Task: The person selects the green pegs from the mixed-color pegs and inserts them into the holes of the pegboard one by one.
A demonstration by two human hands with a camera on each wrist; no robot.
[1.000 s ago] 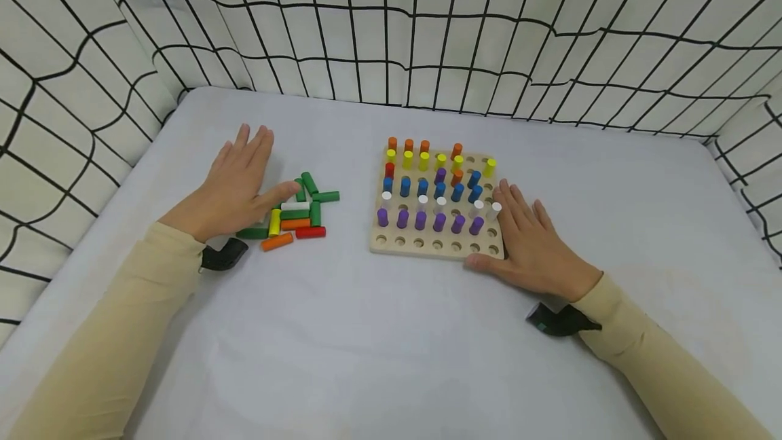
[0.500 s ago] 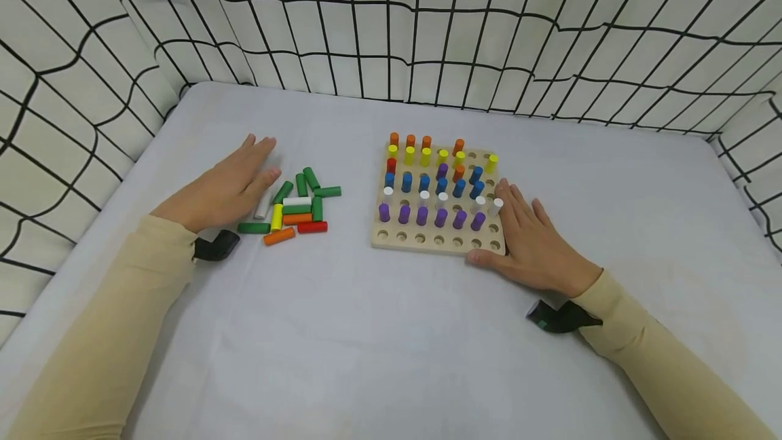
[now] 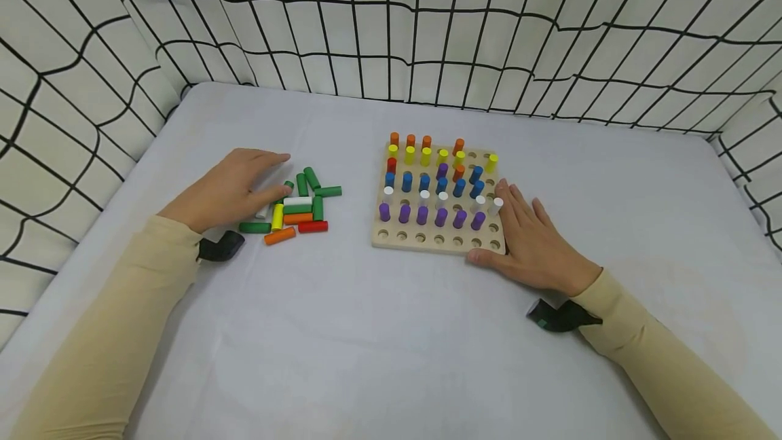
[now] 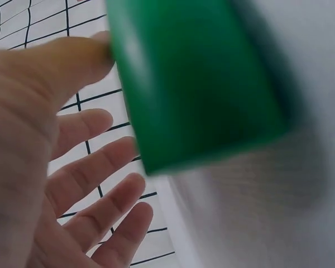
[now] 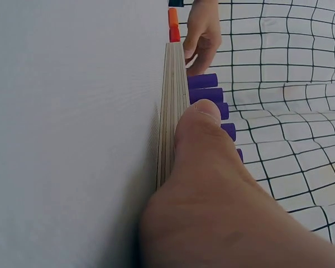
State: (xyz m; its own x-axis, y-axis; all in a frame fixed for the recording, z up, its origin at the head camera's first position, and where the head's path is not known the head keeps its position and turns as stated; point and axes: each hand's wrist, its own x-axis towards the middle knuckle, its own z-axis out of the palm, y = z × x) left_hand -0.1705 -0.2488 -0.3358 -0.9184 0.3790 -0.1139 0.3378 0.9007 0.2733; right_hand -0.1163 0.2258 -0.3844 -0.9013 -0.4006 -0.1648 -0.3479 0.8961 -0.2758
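At centre-left, the left hand is loosely spread, its thumb over the loose pegs, contact unclear. Just right of centre lies the pegboard, its right edge touched by the straight-fingered right hand.

Count: board 1, left hand 1, right hand 1.
Upright pegs, centre: 31; loose pegs visible, left of centre: 13.
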